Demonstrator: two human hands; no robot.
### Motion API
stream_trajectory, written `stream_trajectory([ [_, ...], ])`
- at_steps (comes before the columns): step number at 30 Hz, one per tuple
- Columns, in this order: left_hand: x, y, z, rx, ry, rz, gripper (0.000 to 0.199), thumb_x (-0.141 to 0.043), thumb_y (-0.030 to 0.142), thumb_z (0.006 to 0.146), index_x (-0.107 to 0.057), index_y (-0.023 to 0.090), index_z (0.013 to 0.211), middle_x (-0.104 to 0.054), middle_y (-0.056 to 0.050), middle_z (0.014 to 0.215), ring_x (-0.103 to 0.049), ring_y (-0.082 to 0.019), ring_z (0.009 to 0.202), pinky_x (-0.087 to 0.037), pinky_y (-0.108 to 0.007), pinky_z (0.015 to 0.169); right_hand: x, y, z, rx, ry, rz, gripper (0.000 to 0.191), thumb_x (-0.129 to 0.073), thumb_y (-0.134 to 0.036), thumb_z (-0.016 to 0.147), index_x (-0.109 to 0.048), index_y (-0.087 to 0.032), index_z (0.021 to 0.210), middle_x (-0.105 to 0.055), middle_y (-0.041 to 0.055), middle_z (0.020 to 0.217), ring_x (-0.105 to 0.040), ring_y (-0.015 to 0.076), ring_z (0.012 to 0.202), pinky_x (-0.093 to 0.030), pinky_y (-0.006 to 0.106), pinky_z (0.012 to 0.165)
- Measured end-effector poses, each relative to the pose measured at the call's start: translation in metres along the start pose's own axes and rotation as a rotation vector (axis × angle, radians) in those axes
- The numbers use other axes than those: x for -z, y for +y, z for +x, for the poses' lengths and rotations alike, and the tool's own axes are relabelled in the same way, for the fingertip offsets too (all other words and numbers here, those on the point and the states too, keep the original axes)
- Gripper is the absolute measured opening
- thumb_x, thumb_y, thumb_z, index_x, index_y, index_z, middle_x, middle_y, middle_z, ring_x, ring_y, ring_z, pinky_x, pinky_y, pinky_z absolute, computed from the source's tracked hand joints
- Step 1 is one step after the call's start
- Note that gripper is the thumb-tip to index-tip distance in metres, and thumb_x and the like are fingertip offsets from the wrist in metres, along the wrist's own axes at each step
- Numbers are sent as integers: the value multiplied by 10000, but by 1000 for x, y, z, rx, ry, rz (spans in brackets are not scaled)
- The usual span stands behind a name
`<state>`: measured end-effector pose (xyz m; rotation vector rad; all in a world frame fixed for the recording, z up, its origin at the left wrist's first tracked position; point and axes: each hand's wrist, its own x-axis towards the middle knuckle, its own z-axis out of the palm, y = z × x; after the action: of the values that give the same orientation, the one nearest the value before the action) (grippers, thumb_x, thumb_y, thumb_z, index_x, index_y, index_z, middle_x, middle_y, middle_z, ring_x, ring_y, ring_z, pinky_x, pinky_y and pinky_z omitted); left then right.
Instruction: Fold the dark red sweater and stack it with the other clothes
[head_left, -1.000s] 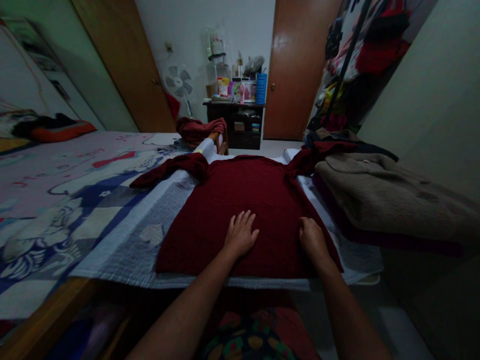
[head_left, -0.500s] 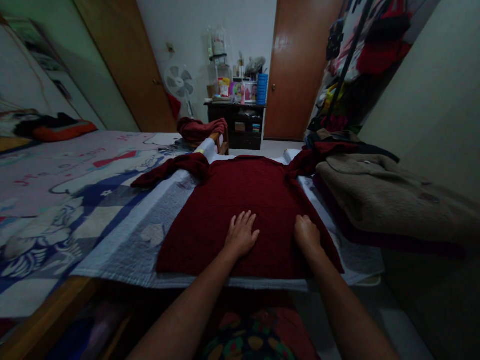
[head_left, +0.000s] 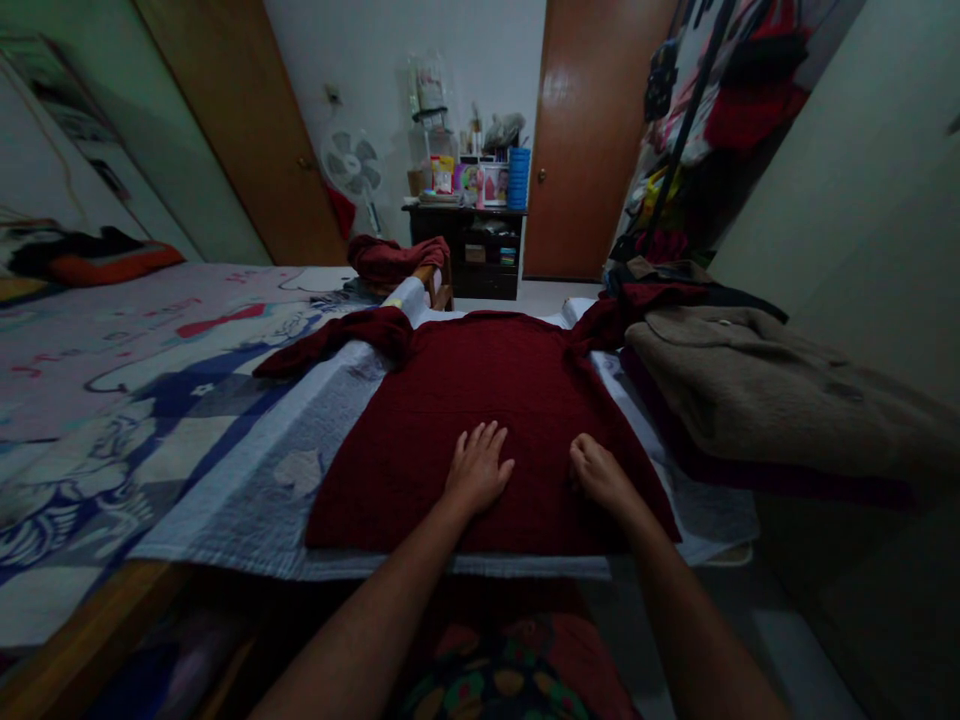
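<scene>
A dark red long-sleeved garment (head_left: 480, 375) lies spread flat on a pale blue cloth (head_left: 247, 510), its sleeves reaching out at the far left and far right. My left hand (head_left: 478, 468) rests palm down near the garment's middle, fingers spread. To the right of it, my right hand (head_left: 596, 470) is on the garment with its fingers curled closed. Whatever may be between those fingers is too small or hidden to make out.
A patterned bed (head_left: 150, 340) extends on the left. Folded brown clothing (head_left: 750, 390) is stacked at the right. Beyond the cloth are a crumpled red garment (head_left: 394, 258), a dark cabinet (head_left: 465, 220), a fan (head_left: 352, 165) and a wooden door (head_left: 577, 150).
My right hand has moved left across the garment, closer to my left hand, and has turned inward. My left hand stays flat in about the same place. The view has shifted slightly.
</scene>
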<state>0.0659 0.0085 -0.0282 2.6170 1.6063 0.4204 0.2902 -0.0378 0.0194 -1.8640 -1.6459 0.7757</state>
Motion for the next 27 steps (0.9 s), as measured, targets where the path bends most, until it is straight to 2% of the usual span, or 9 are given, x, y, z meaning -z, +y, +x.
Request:
stream_trajectory([
  [4, 0, 0, 0, 1, 2, -7, 545, -384, 448, 939, -382, 232, 1439, -360, -51, 1529, -284, -242, 1411, -201, -478, 1161, -11, -10, 0, 42, -75, 87, 221, -330, -255, 931, -397, -227, 721, -491, -54, 573, -509, 93, 479, -352, 191, 482],
  [8, 1, 0, 0, -4, -3, -15, 551, -389, 449, 937, -378, 227, 1442, -356, -55, 1532, -278, -244, 1412, -202, -481, 1161, -7, -14, -1, 67, -142, 92, 246, -343, -296, 930, -420, -221, 709, -497, -55, 530, -502, 98, 447, -344, 196, 465],
  [12, 2, 0, 0, 2, -8, -17, 553, -383, 453, 939, -369, 230, 1445, -356, -50, 1531, -276, -244, 1414, -200, -482, 1162, 1, -8, 0, 41, -87, 24, 266, -344, -339, 931, -507, -204, 769, -546, -34, 537, -538, 123, 478, -372, 214, 494],
  [14, 2, 0, 0, 4, -14, -19, 552, -382, 452, 940, -365, 233, 1446, -351, -50, 1534, -273, -244, 1416, -198, -482, 1163, 3, -5, 4, 9, 76, -73, 237, -352, -280, 918, -566, -182, 893, -632, 14, 660, -605, 151, 601, -430, 238, 585],
  [16, 3, 0, 0, 5, -19, -20, 551, -384, 452, 940, -365, 235, 1446, -345, -50, 1537, -271, -245, 1417, -197, -482, 1163, 0, -4, 9, 39, 287, -210, 304, -370, -160, 870, -567, -142, 1100, -685, 105, 969, -642, 194, 891, -465, 286, 781],
  [18, 3, 0, -1, 1, -14, -15, 549, -383, 453, 940, -365, 238, 1446, -343, -50, 1538, -271, -245, 1418, -192, -479, 1165, -7, -6, 15, 131, 387, -335, 477, -375, -74, 816, -495, -104, 1276, -571, 163, 1287, -521, 222, 1199, -397, 336, 984],
  [20, 2, 1, -1, -5, -5, -8, 547, -382, 454, 941, -366, 239, 1444, -342, -50, 1539, -269, -244, 1418, -188, -478, 1166, -20, -12, 20, 226, 326, -423, 523, -380, -80, 829, -456, -96, 1346, -445, 154, 1441, -362, 227, 1355, -301, 371, 1093],
  [22, 2, 1, -1, -8, 0, -4, 548, -382, 452, 942, -364, 236, 1445, -339, -50, 1540, -265, -242, 1420, -190, -477, 1166, -35, -18, 25, 268, 217, -482, 496, -403, -163, 882, -449, -128, 1374, -385, 117, 1498, -280, 239, 1405, -242, 412, 1131],
  [27, 3, 1, -1, 1, -13, -18, 545, -387, 446, 941, -368, 231, 1441, -356, -47, 1531, -277, -239, 1413, -207, -477, 1161, -61, -22, 28, 245, 99, -584, 494, -425, -347, 937, -437, -200, 1408, -346, 81, 1530, -248, 271, 1418, -199, 477, 1130],
])
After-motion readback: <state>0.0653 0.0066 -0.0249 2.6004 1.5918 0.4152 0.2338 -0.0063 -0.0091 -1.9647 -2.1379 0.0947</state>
